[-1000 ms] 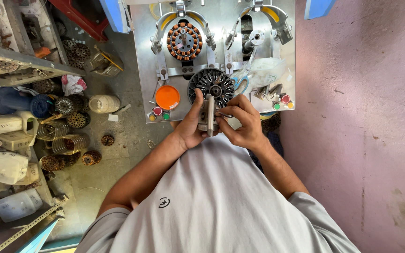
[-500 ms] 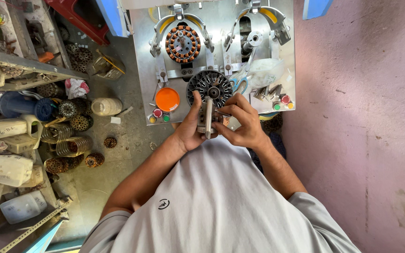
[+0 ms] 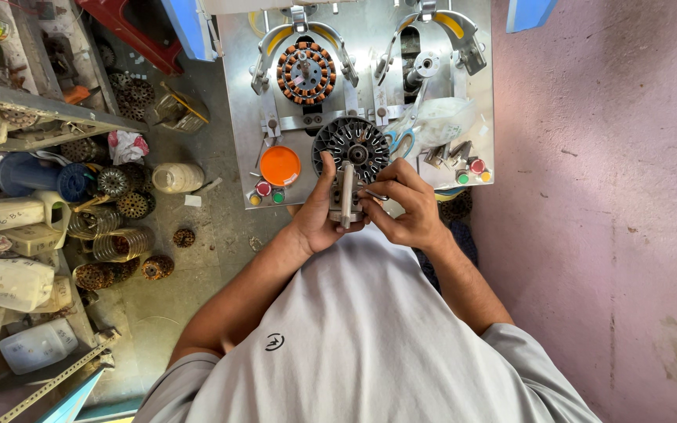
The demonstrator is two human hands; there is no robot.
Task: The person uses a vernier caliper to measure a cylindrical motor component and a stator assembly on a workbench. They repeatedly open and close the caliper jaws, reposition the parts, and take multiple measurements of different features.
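Setting: workshop seen from above, with a pink wall (image 3: 613, 196) on the right and a metal surface (image 3: 237, 117) carrying a winding rig.
Left hand: the left hand (image 3: 319, 215) wraps around a small grey metal block (image 3: 345, 196), thumb raised along its side, fingers closed behind it.
Right hand: the right hand (image 3: 405, 205) pinches a thin metal pin (image 3: 375, 194) against the block's right side, fingertips pressed together.
Step in hand: looks like fitting or adjusting the block just below the dark bare stator (image 3: 352, 143).
Next move: probably calls for a steady left-hand hold while the pin is worked.
Nearby: copper-wound stator (image 3: 305, 72), orange round lid (image 3: 280, 165), scissors (image 3: 401, 141), coloured buttons (image 3: 263, 189).
In the way: bare stator sits touching or just above the block; little room.
Floor: wound stators (image 3: 127, 205) and plastic jugs (image 3: 5, 282) at left.
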